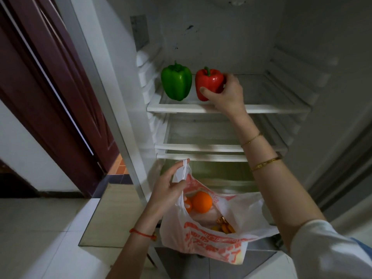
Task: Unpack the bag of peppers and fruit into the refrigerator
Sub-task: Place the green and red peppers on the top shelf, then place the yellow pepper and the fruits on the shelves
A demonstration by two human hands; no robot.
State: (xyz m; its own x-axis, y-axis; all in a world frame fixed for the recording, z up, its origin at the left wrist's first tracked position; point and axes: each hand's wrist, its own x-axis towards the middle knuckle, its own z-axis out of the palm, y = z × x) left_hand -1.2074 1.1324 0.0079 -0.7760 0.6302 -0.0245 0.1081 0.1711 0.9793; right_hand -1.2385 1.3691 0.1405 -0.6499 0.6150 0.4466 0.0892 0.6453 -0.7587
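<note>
The right hand [225, 93] grips a glossy red bell pepper [210, 82] on the top white refrigerator shelf [261, 109], right of a green bell pepper [176, 82]. The left hand [167, 190] pinches the white-and-red plastic bag's [211, 240] handle. Likely next: release, then reach for an orange [202, 201].

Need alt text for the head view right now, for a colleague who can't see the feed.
The right hand grips a red pepper on the fridge's top shelf, beside a green pepper. The left hand holds up a plastic bag containing oranges.
</note>
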